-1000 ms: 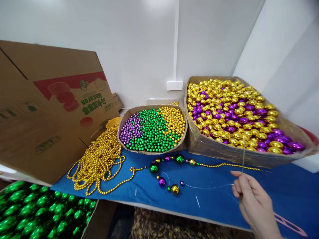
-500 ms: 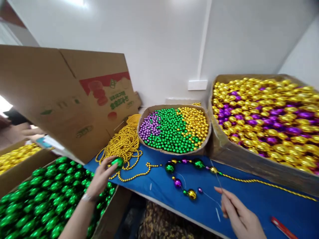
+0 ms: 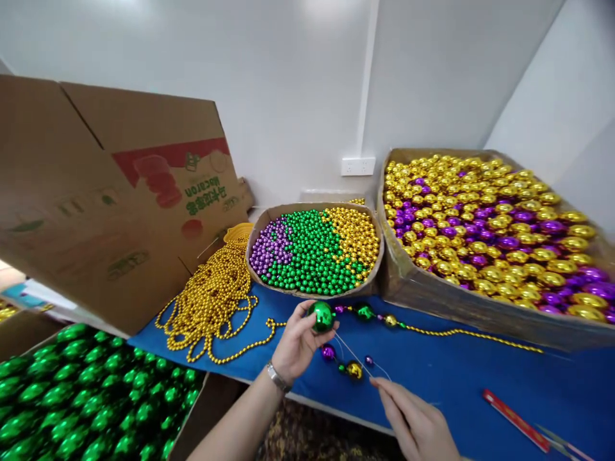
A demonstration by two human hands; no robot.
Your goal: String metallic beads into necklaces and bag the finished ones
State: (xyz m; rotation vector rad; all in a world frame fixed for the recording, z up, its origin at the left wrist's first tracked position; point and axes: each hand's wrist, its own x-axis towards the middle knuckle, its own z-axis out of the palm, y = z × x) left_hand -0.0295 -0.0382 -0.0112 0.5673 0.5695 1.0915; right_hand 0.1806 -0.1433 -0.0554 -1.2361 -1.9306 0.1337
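Observation:
My left hand (image 3: 295,342) is closed around a large shiny green bead (image 3: 321,315), held just above the blue cloth (image 3: 432,365). My right hand (image 3: 416,419) pinches a thin needle or wire (image 3: 353,354) whose tip points up toward that green bead. A partly strung strand (image 3: 365,314) of green, purple and gold beads lies on the cloth beside both hands, trailing into a thin gold bead chain (image 3: 471,334) to the right.
A small box (image 3: 314,250) holds purple, green and gold beads; a big box (image 3: 485,224) at right holds gold and purple ones. Green beads fill a box (image 3: 72,397) at lower left. Gold bead chains (image 3: 211,298) are heaped by a cardboard flap (image 3: 96,192). Red-handled tool (image 3: 516,419).
My left hand has carried a green bead from the left box's edge over to the strand. My right hand moved left and lower with the needle. The view has swung back rightward.

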